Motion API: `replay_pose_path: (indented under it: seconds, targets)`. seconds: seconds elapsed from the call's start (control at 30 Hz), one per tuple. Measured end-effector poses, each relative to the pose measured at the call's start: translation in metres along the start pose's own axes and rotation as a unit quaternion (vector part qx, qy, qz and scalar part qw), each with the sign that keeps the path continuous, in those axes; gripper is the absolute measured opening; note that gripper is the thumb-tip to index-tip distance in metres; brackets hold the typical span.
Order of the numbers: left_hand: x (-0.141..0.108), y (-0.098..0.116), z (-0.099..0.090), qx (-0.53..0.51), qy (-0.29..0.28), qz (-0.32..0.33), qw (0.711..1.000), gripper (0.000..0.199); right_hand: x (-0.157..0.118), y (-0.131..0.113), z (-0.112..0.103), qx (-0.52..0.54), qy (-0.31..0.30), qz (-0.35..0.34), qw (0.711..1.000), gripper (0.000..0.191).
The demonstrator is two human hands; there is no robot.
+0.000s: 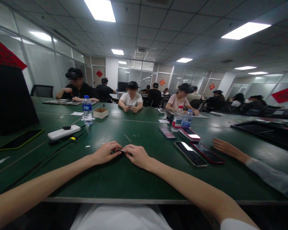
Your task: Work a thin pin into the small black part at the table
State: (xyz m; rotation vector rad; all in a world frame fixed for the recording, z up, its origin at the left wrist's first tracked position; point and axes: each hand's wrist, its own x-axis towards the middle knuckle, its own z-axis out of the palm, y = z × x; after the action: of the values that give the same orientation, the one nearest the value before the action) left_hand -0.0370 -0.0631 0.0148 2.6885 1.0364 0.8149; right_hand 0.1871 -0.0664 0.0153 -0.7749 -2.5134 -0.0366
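Observation:
My left hand point(107, 152) and my right hand point(137, 156) meet over the green table, forearms resting towards its near edge. Both are closed, fingertips pinched around a small, thin object point(122, 150) between them. It looks partly dark with a pale edge, but is too small and too covered by fingers for me to tell its kind. A ring shows on a finger of my left hand.
The green table point(86, 179) carries a white power strip point(64, 132) with cables, a water bottle point(87, 110) and an open box point(100, 112) beyond my left hand. Several phones, including a black one point(190, 154), lie right, near another person's hand point(226, 149). People sit opposite.

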Motion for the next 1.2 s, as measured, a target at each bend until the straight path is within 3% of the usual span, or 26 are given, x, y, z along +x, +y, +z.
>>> replay_pose_path:
  seconds: [1.2]
  targets:
    - [-0.0005,0.0013,-0.0020,-0.021,-0.009,0.016,1.000,0.018,0.0045,0.0003,0.0029,0.018,-0.015,0.026,0.999,0.028]
